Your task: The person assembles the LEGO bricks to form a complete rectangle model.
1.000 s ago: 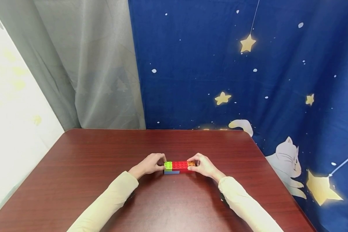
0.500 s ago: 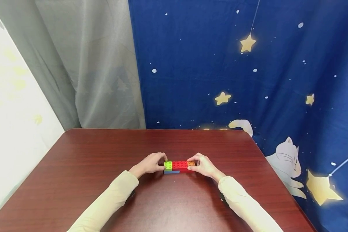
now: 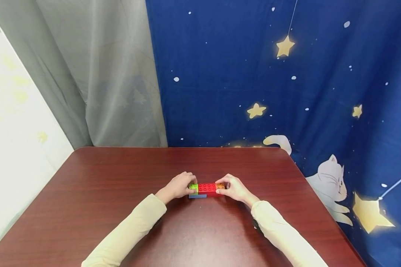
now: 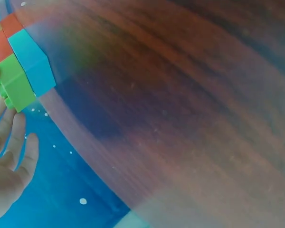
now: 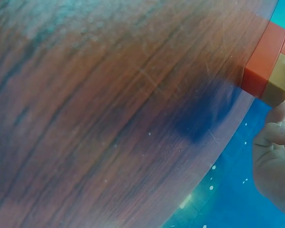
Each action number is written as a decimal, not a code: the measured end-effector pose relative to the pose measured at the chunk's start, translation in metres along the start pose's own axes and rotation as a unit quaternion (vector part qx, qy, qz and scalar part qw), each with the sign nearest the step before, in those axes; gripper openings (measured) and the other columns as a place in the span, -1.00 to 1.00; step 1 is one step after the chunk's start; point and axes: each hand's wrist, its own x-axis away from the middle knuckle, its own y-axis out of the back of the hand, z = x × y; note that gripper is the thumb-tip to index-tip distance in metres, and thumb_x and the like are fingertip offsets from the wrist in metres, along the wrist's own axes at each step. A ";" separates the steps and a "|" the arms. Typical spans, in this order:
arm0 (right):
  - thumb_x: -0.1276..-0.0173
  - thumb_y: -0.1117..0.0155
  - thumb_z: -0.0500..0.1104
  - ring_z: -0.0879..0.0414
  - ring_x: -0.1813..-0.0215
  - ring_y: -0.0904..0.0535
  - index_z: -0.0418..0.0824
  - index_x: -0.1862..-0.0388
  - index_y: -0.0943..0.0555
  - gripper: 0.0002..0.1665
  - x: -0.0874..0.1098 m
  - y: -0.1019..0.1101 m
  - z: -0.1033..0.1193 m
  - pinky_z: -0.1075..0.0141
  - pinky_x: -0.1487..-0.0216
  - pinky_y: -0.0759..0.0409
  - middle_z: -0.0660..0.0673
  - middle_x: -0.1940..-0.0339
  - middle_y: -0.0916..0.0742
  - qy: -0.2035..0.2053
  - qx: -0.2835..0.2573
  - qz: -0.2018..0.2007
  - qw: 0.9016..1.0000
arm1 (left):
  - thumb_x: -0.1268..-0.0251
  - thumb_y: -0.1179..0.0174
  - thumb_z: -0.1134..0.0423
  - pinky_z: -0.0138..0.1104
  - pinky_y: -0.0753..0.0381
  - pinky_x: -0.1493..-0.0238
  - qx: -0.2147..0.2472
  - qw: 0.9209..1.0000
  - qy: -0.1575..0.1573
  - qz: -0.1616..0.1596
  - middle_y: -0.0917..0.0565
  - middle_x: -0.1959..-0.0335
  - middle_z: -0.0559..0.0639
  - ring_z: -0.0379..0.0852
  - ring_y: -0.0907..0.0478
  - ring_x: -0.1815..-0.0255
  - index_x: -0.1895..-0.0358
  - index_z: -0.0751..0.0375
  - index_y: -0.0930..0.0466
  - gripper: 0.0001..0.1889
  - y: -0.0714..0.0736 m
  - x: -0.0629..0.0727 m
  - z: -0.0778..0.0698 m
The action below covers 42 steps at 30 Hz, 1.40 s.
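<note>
Several toy building bricks stand joined in two layers on the table. On top, from left to right, are a lime green brick (image 4: pixel 18 85), a red brick (image 3: pixel 206 188) and an orange brick (image 5: pixel 279 80). Below them lie a blue brick (image 4: pixel 33 61) on the left and another red brick (image 5: pixel 263 59) on the right. My left hand (image 3: pixel 178 185) holds the green brick between thumb and fingers, partly covering its top. At the other end, my right hand (image 3: pixel 235 189) pinches the orange brick with thumb and fingers.
The dark reddish wooden table (image 3: pixel 120 170) has its far edge beyond the bricks. Behind it hang a grey curtain (image 3: pixel 120 74) and a blue curtain (image 3: pixel 220 74) with stars and a white cat.
My left hand has moved slightly right, further over the green brick, with its thumb now across the front of it. My right hand keeps its place. The head view has tilted slightly.
</note>
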 end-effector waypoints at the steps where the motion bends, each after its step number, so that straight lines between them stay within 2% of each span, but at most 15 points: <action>1: 0.08 -0.44 -0.13 0.20 0.52 -0.34 -0.17 0.25 -0.64 -0.65 0.000 0.000 0.000 0.38 0.51 -0.36 0.05 0.44 -0.53 0.000 0.001 0.000 1.000 | 0.08 -0.32 0.10 -0.31 -0.36 0.38 -0.003 1.000 -0.002 -0.002 -0.44 0.46 -0.13 -0.17 -0.31 0.41 0.39 0.09 -0.54 -0.78 0.001 0.000 0.000; 10: 0.08 -0.44 -0.15 0.19 0.52 -0.34 -0.17 0.26 -0.64 -0.67 -0.002 0.003 0.001 0.39 0.51 -0.35 0.03 0.45 -0.54 0.001 0.004 0.003 1.000 | 0.15 -0.34 0.02 -0.28 -0.26 0.42 -0.033 0.999 0.005 -0.001 -0.37 0.49 -0.16 -0.14 -0.28 0.39 0.44 0.02 -0.57 -0.77 0.006 -0.003 -0.004; 15: 0.08 -0.44 -0.16 0.19 0.53 -0.34 -0.18 0.26 -0.64 -0.66 -0.001 0.002 0.002 0.39 0.51 -0.35 0.02 0.45 -0.54 0.002 0.000 -0.002 1.000 | 0.13 -0.33 0.02 -0.27 -0.27 0.40 -0.026 1.000 0.002 -0.011 -0.41 0.47 -0.15 -0.14 -0.29 0.40 0.39 0.04 -0.59 -0.76 0.005 0.000 -0.003; 19: 0.07 -0.44 -0.14 0.19 0.54 -0.34 -0.18 0.25 -0.64 -0.65 0.000 0.001 0.003 0.39 0.52 -0.35 0.01 0.44 -0.54 0.002 -0.004 0.003 1.000 | 0.08 -0.30 0.00 -0.25 -0.29 0.36 -0.005 1.000 0.010 -0.007 -0.44 0.43 -0.14 -0.15 -0.31 0.37 0.31 0.06 -0.58 -0.71 0.002 0.005 0.001; 23: 0.06 -0.44 -0.13 0.19 0.54 -0.34 -0.17 0.24 -0.63 -0.65 0.000 0.001 0.004 0.39 0.52 -0.35 0.02 0.43 -0.53 0.002 -0.007 0.005 1.000 | 0.07 -0.30 0.00 -0.22 -0.34 0.25 0.022 0.999 0.036 -0.002 -0.48 0.36 -0.13 -0.16 -0.35 0.31 0.22 0.09 -0.54 -0.65 0.002 0.011 0.006; 26: 0.06 -0.44 -0.12 0.19 0.54 -0.34 -0.15 0.24 -0.63 -0.66 0.000 0.000 0.003 0.39 0.52 -0.35 0.03 0.43 -0.53 -0.002 -0.008 0.004 1.000 | 0.07 -0.30 0.03 -0.20 -0.37 0.20 0.045 0.998 0.044 -0.005 -0.51 0.33 -0.12 -0.15 -0.39 0.28 0.23 0.10 -0.52 -0.66 0.002 0.015 0.010; 33: 0.06 -0.43 -0.14 0.18 0.56 -0.35 -0.19 0.22 -0.62 -0.64 0.001 0.000 0.002 0.39 0.53 -0.35 0.00 0.43 -0.54 0.004 -0.017 0.004 1.000 | 0.01 -0.28 0.07 -0.29 -0.44 0.30 0.129 0.990 0.066 0.009 -0.56 0.40 -0.11 -0.19 -0.47 0.38 0.26 0.06 -0.51 -0.74 0.000 0.020 0.014; 39: 0.01 -0.40 -0.17 0.18 0.56 -0.38 -0.25 0.07 -0.55 -0.52 0.003 0.003 -0.003 0.39 0.51 -0.38 -0.05 0.32 -0.59 0.004 -0.032 0.021 0.999 | 0.00 -0.28 0.11 -0.35 -0.48 0.30 0.159 0.985 0.069 0.013 -0.59 0.39 -0.08 -0.24 -0.51 0.37 0.29 0.06 -0.50 -0.77 -0.004 0.018 0.016; 42: -0.02 -0.37 -0.17 0.21 0.58 -0.39 -0.25 0.02 -0.52 -0.50 0.004 0.008 -0.006 0.38 0.51 -0.40 -0.08 0.27 -0.62 -0.010 -0.036 0.036 0.999 | 0.00 -0.29 0.14 -0.36 -0.49 0.31 0.172 0.983 0.067 0.016 -0.60 0.39 -0.09 -0.25 -0.52 0.38 0.30 0.07 -0.49 -0.78 -0.003 0.017 0.016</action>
